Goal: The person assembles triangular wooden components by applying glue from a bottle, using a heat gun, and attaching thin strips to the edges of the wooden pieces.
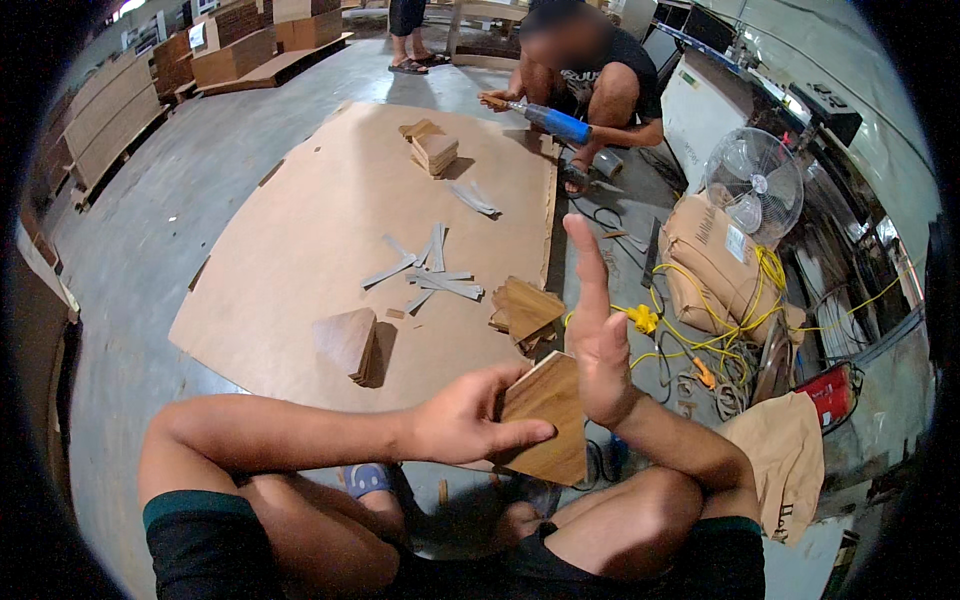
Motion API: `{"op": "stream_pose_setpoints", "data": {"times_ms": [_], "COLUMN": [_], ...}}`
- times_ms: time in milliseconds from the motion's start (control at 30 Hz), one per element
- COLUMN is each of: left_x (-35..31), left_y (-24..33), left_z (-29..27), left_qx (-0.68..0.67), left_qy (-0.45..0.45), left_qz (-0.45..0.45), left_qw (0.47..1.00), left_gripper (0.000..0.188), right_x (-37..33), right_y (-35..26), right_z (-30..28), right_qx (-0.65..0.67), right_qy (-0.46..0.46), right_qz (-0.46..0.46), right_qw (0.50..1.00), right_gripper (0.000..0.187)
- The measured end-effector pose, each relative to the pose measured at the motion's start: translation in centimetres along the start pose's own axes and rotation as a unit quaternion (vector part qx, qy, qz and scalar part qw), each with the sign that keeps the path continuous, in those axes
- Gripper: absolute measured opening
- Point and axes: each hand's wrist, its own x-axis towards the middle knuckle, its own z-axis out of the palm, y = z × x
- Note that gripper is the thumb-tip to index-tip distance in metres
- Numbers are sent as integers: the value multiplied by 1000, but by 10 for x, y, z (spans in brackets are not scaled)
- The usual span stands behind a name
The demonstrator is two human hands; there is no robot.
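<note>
My left hand (pixel 462 415) grips a flat, angular brown wood-grain piece (pixel 556 405), thumb on its face and fingers behind it. Right at that piece's edge, my right hand (pixel 600 345) is held upright with its fingers stretched out and nothing in it; whether it touches the edge I cannot tell. Beyond my hands lies a small stack of similar wood pieces (pixel 528 308). Another stack (pixel 347 338) stands to the left, and a third (pixel 434 152) is farther off. Several thin grey strips (pixel 440 284) are scattered between them.
A large brown cardboard sheet (pixel 270 260) covers the floor ahead. At its far right edge a person (pixel 610 95) squats with a blue tube-shaped tool (pixel 556 122). To the right are a fan (pixel 755 185), brown sacks (pixel 705 255) and tangled yellow cable (pixel 735 335). Boxes (pixel 235 58) stand far left.
</note>
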Motion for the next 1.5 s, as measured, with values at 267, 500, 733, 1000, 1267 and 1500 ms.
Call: {"op": "stream_pose_setpoints", "data": {"times_ms": [267, 500, 733, 1000, 1267, 1500], "left_x": [0, -10, -11, -11, -8, -4], "left_y": [22, 30, 26, 36, 32, 35], "left_z": [-24, -22, -19, -8, -10, -16], "left_qx": [80, 40, 127, 59, 69, 2], "left_qy": [118, 129, 124, 89, 90, 107], "left_qz": [86, 114, 171, 150, 91, 100], "left_qw": [986, 984, 969, 983, 989, 989], "left_gripper": [57, 53, 51, 49, 49, 59], "right_x": [-5, -46, -22, -28, -27, -25], "right_y": [-7, 4, -18, -2, 14, 4], "right_z": [15, -4, 18, 15, 21, 18], "right_qx": [378, 588, 498, 514, 575, 494], "right_qy": [0, -86, -92, -82, -52, -48], "right_qz": [238, 389, 339, 320, 306, 385], "right_qw": [895, 704, 793, 791, 757, 778], "right_gripper": [76, 61, 68, 61, 58, 64]}}
